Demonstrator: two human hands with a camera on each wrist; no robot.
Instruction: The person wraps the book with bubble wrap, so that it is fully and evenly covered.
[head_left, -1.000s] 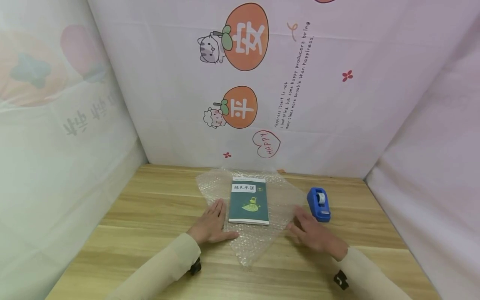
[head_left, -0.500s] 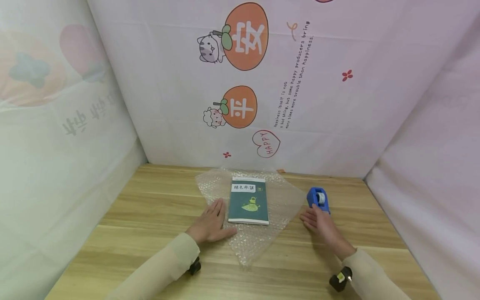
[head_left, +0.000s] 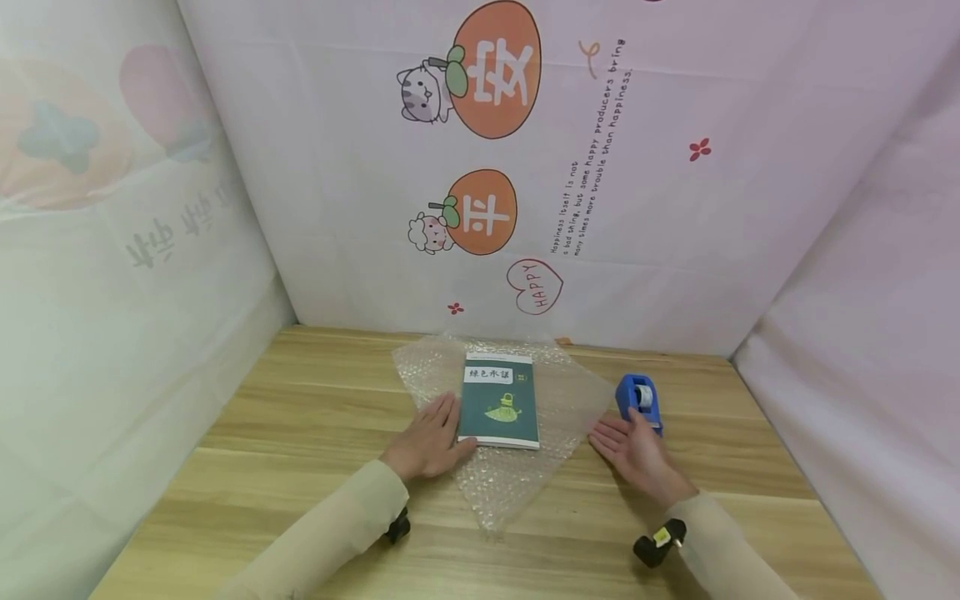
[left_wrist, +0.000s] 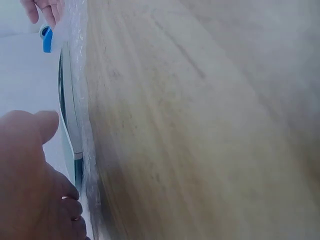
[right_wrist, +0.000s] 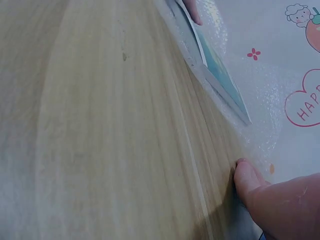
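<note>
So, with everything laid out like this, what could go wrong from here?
The rectangular dark green paper booklet lies uncovered on the clear plastic bubble wrap, so it could slide if the sheet gets tugged. Also, the right hand is very close to the blue plastic tape dispenser and might bump it.

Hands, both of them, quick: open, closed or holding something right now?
Left hand: open, at the left edge of the book, holding nothing.
Right hand: open, near the bubble wrap, no grip visible.
</note>
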